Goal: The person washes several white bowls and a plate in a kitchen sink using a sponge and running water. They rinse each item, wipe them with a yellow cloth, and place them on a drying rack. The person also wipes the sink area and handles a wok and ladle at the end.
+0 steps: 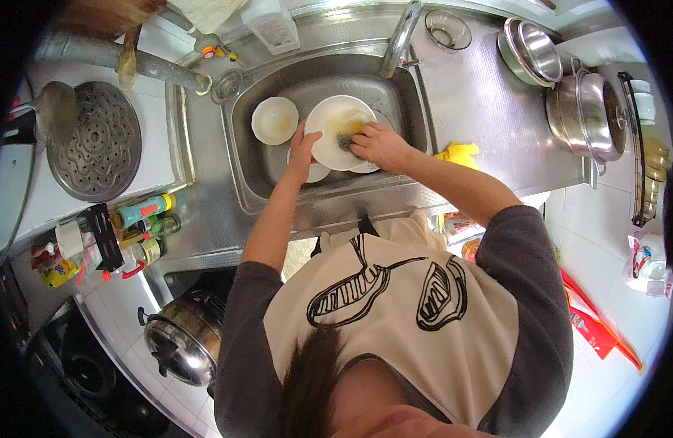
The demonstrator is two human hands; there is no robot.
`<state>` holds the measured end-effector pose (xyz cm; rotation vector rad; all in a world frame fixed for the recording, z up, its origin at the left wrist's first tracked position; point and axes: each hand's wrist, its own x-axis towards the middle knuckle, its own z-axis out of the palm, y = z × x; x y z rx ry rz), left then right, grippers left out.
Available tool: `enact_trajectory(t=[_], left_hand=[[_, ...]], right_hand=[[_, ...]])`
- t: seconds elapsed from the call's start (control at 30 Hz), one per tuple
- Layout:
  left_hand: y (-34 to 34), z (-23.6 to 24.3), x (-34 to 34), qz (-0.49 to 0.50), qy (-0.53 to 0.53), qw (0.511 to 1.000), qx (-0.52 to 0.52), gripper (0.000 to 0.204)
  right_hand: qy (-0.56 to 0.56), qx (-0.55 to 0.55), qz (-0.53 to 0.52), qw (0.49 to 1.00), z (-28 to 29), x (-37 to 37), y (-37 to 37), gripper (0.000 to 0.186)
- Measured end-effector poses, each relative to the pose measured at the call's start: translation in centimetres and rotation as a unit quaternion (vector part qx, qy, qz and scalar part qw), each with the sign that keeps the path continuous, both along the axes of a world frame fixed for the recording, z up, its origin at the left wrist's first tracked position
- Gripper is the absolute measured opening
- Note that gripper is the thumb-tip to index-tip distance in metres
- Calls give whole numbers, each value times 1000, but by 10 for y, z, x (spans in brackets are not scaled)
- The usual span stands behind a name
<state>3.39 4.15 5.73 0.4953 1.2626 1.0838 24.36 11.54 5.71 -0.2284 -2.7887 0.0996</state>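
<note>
My left hand (pixel 303 151) grips the left rim of a white plate (pixel 325 150), its fingers closed on the edge. On the plate's surface lies a yellowish smear. My right hand (pixel 381 144) presses a dark scouring pad (pixel 345 141) against the plate, fingers closed round it. Beneath, more white dishes (pixel 318 173) show partly; the held plate hides the rest of them. A white bowl (pixel 275 120) with a yellowish stain inside sits to the left in the metal sink (pixel 243 171).
The faucet (pixel 400 40) rises behind the sink. A glass bowl (pixel 448 30), steel bowls (pixel 535 52) and a steamer pot (pixel 586 115) stand on the right. A yellow cloth or glove (pixel 460 153) lies by my right forearm. Bottles (pixel 143 210) line the left.
</note>
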Motion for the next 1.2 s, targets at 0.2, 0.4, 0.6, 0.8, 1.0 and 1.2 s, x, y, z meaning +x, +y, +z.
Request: enact_trajectory(t=[0.2, 0.4, 0.6, 0.8, 1.0, 1.2], left_hand=[[-2, -50, 30, 244, -180, 953, 18, 40], [-4, -10, -2, 121, -14, 992, 20, 48], [-1, -70, 20, 226, -180, 957, -22, 42], [-5, -34, 14, 214, -58, 974, -47, 52], [-10, -55, 14, 203, -137, 969, -36, 54], [-23, -60, -16, 129, -128, 969, -169, 58]], right_hand=[[8, -260, -233, 937, 30, -63, -47, 39], [-69, -49, -48, 995, 5, -23, -8, 19], [-40, -153, -137, 978, 5, -64, -26, 15], [-53, -47, -70, 995, 12, -36, 4, 9], [-133, -75, -70, 986, -12, -42, -12, 16], [-129, -38, -204, 970, 5, -8, 29, 31]])
